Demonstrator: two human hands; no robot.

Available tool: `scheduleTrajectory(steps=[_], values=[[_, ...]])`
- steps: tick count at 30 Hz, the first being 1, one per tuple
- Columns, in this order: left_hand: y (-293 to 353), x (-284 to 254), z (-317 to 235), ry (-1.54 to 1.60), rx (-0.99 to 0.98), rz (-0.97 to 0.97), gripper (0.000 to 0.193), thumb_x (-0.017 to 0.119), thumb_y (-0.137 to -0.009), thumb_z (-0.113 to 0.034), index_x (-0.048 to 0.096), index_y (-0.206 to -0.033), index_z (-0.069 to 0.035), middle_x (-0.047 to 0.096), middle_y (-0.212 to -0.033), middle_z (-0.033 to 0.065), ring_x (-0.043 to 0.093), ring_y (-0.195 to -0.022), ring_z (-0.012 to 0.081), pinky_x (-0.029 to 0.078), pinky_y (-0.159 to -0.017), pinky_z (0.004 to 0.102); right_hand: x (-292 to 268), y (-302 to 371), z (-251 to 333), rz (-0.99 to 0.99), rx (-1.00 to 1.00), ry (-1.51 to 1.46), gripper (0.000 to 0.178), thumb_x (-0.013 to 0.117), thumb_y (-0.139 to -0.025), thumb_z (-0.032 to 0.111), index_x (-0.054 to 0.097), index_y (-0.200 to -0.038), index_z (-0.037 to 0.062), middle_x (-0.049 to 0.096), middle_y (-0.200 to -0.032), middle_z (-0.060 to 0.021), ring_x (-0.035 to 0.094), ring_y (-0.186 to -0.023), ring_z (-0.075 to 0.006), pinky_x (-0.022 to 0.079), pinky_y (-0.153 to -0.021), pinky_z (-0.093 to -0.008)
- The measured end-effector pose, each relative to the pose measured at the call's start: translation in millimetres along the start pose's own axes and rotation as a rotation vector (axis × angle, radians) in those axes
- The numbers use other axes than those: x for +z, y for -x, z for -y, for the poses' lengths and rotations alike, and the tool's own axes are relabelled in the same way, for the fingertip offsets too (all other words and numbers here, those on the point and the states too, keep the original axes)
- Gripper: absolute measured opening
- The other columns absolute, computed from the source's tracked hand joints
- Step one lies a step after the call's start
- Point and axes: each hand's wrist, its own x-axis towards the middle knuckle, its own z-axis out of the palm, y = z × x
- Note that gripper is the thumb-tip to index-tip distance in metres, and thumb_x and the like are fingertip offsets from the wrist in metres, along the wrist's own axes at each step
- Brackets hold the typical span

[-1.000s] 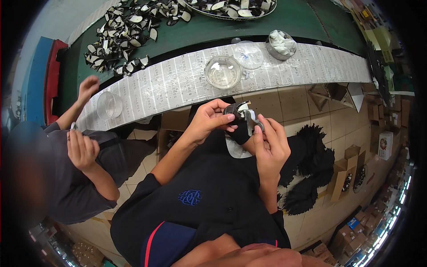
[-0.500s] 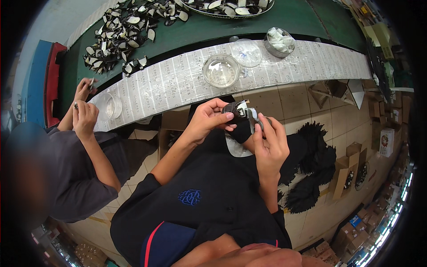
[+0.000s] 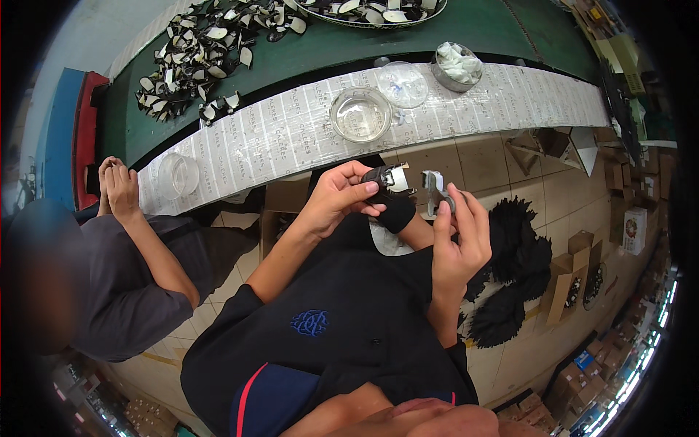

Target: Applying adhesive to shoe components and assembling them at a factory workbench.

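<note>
The long pale counter (image 3: 269, 142) arcs across the far side, a pile of black-and-white pieces (image 3: 196, 62) beyond it at left! Nearer, the right hand (image 3: 462, 240) and left hand (image 3: 341, 192) face off, a clear dish (image 3: 361, 116) farther back. The left grip clasps a white-ended black piece (image 3: 385, 177); the right pinches a grey tool (image 3: 435, 192), just apart.

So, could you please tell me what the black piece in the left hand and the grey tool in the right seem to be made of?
The black piece may be leather or a synthetic: dark, with a soft sheen; its white part looks smooth, perhaps plastic or card. The grey tool is probably metal, given its dull silvery look, though plastic isn't ruled out.
</note>
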Motion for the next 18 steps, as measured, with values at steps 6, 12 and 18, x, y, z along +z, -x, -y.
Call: scheduleTrajectory(steps=[6, 12, 18], values=[[0, 2, 1, 0.001, 0.013, 0.006, 0.023, 0.065, -0.093, -0.008, 0.057, -0.111, 0.003, 0.068, -0.097, 0.0123, 0.072, -0.077, 0.0205, 0.063, -0.066, 0.0279, -5, 1, 10, 0.063, -0.032, -0.025, 0.027, 0.073, -0.082, -0.004, 0.072, -0.109, -0.0026, 0.065, -0.105, -0.0139, 0.067, -0.08, -0.021, 0.054, -0.071, -0.032], [2, 5, -1, 0.013, 0.005, 0.012, 0.023, 0.065, -0.093, -0.008, 0.058, -0.111, 0.003, 0.068, -0.097, 0.012, 0.072, -0.077, 0.0197, 0.063, -0.066, 0.0278, -3, 2, 11, 0.04, 0.021, -0.05, 0.026, 0.073, -0.082, -0.004, 0.072, -0.109, -0.0023, 0.066, -0.105, -0.0141, 0.067, -0.08, -0.0211, 0.054, -0.071, -0.0313], [6, 7, -5, 0.015, -0.021, 0.025, 0.022, 0.065, -0.092, -0.009, 0.058, -0.109, 0.004, 0.068, -0.097, 0.0122, 0.072, -0.076, 0.0181, 0.063, -0.067, 0.0278, -8, -1, 1, -0.04, 0.134, -0.148, 0.025, 0.067, -0.088, -0.004, 0.07, -0.112, -0.0037, 0.065, -0.107, -0.015, 0.067, -0.088, -0.0188, 0.057, -0.069, -0.0288]])
